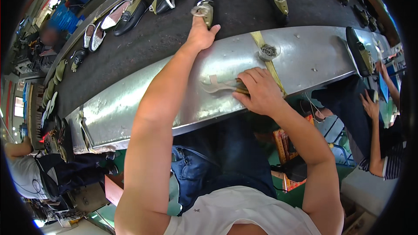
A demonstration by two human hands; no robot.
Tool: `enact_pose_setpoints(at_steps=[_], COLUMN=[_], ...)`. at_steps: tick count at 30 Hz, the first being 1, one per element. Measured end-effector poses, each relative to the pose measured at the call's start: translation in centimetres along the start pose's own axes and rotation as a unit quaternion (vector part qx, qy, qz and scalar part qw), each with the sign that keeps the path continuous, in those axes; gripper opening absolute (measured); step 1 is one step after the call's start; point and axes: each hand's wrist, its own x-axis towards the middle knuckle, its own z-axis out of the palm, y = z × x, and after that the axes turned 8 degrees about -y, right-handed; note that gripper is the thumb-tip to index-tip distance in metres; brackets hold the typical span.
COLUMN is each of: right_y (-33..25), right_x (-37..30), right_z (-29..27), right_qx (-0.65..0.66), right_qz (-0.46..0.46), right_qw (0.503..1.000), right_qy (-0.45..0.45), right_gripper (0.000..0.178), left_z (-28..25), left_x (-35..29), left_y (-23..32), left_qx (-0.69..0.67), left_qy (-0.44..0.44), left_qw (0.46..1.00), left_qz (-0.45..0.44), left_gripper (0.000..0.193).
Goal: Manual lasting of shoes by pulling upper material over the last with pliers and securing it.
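Observation:
My left hand [201, 35] reaches out over the dark belt, its fingers closed at the near end of a black shoe [210, 2] with an olive shoe last [209, 16] inside; the thumb sticks out to the right. A whitish, partly see-through piece [200, 10] shows by the fingertips. Over the metal ledge, my right hand [262, 90] is closed around the brownish handle of a metal hand tool [213, 86]. The tool's shiny curved head points left, and its exact kind is unclear. Just beyond this hand is a small dish of nails [268, 52].
More shoes line the far side of the belt [135, 52], including a black shoe [278, 3] farther right. Another dark shoe [359, 52] rests on the right end of the metal ledge [126, 109]. Yellow tape [257, 39] crosses the ledge. People work at both sides.

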Motion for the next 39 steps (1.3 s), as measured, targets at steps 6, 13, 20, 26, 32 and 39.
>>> enact_pose_setpoints(at_steps=[6,13,20,26,32,39], right_y=[0.6,0.6,0.5,-0.1,-0.3,0.5], right_x=[0.2,0.7,1.2,1.3,-0.2,-1.7], right_z=[-0.5,-0.7,-0.7,-0.6,0.0,1.9], right_qx=[0.027,0.013,0.012,0.017,0.012,-0.054], right_qz=[0.006,0.022,0.029,0.027,0.038,0.02], right_qw=[1.0,0.999,0.999,0.999,0.999,0.993], right_qy=[0.001,-0.034,-0.036,-0.031,0.015,0.099], right_gripper=[0.048,0.05,0.05,0.048,0.046,0.044], left_z=[-1.7,-4.0,-5.2,-12.4,-22.1,-20.4], left_x=[7.1,13.2,16.6,11.0,-8.3,-28.8], left_y=[-2.8,-10.3,-11.7,-15.6,-11.0,4.3], left_qx=[-0.205,0.014,0.096,-0.332,-0.535,-0.581], left_qy=[-0.12,0.219,0.07,0.16,0.099,0.33], left_qw=[0.969,0.937,0.91,0.862,0.828,0.743], left_qz=[-0.071,-0.273,-0.397,-0.349,-0.137,-0.036], left_gripper=[0.091,0.101,0.099,0.071,0.044,0.041])
